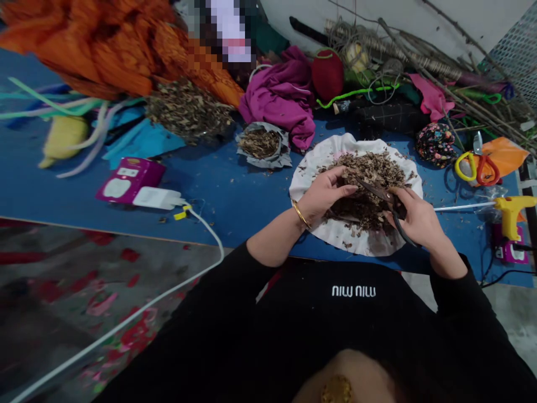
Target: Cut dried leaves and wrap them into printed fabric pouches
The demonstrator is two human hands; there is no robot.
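My right hand (415,218) is closed around dark-handled scissors (374,192), whose blades point left toward my left hand. My left hand (321,193), with a gold bangle at the wrist, has thumb and fingers curled around dried brown plant bits near the blade tips. Below both hands lies a heap of chopped dried plant bits (369,215) on a round white cloth (308,168) with a wavy edge. Loose crumbs are scattered over the cloth. The exact piece between my left fingers is hard to make out.
A small grey-wrapped bundle (262,144) and a larger bag of dried bits (191,112) stand to the left. Purple power strip (134,182) with a white cable, coloured-handle scissors (478,165), yellow glue gun (512,212), fabrics and twigs surround the blue table (210,207).
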